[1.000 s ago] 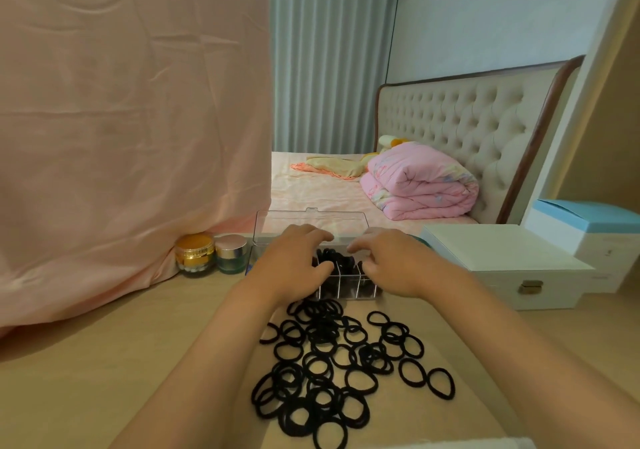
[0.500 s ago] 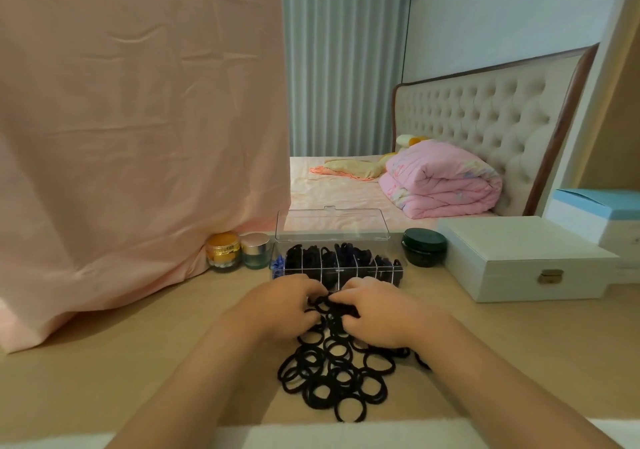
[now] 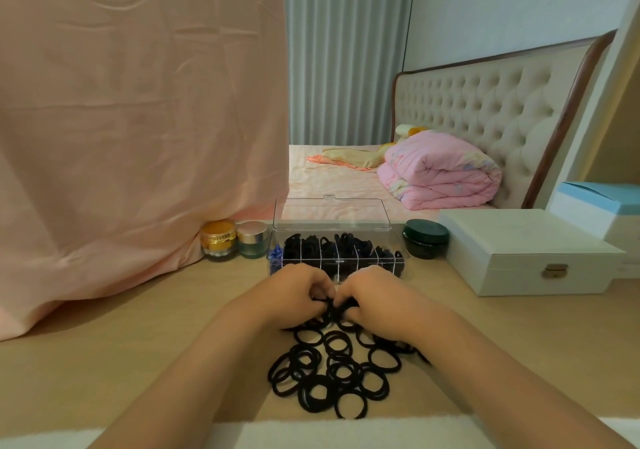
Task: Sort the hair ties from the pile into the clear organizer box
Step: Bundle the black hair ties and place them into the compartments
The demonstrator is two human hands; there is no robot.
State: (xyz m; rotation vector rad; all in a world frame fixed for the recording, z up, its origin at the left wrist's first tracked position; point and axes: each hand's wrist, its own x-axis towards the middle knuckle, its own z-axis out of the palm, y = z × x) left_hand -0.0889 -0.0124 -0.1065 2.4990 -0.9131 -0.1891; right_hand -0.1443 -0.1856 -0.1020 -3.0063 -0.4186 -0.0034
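A pile of black hair ties lies on the wooden tabletop just in front of me. Behind it stands the clear organizer box with its lid raised; its compartments hold black ties, with blue ones at the left end. My left hand and my right hand rest side by side on the far edge of the pile, fingers curled down and pinching black ties between them. The fingertips are partly hidden, and the hands cover the upper part of the pile.
A gold jar and a silver-lidded jar stand left of the box, a dark green jar to its right. A white latched case sits further right. A pink cloth hangs at left; a bed lies behind.
Both hands drew back from the organizer box to the near pile and closed on ties at its far edge. The view shifted slightly.
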